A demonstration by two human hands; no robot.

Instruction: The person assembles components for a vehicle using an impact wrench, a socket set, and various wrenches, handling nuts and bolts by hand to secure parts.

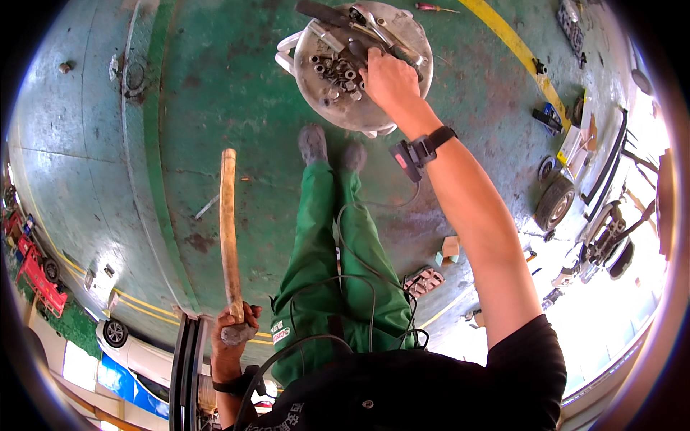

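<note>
My left hand [236, 332] is closed around a hammer [228, 215], just below its rounded metal head. The long wooden handle points away from me, over the floor left of my legs. Ahead, a round whitish stand [345, 117] bears tools and small metal parts. My right hand [392, 79] reaches down onto it, fingers curled among the dark and metal tools; what they grip is partly hidden. Close to its fingers lie a dark handle [358, 49] and several nuts and bolts [335, 72]. Wrenches and a metal tube [325, 36] lie toward the far side.
My feet stand just short of the stand on a green floor [237, 86]. A red screwdriver [429, 7] lies beyond it. At right are a wheel [555, 202] and a small cardboard box [450, 248]. A dark metal post [188, 366] rises beside my left forearm. Cables hang across my legs.
</note>
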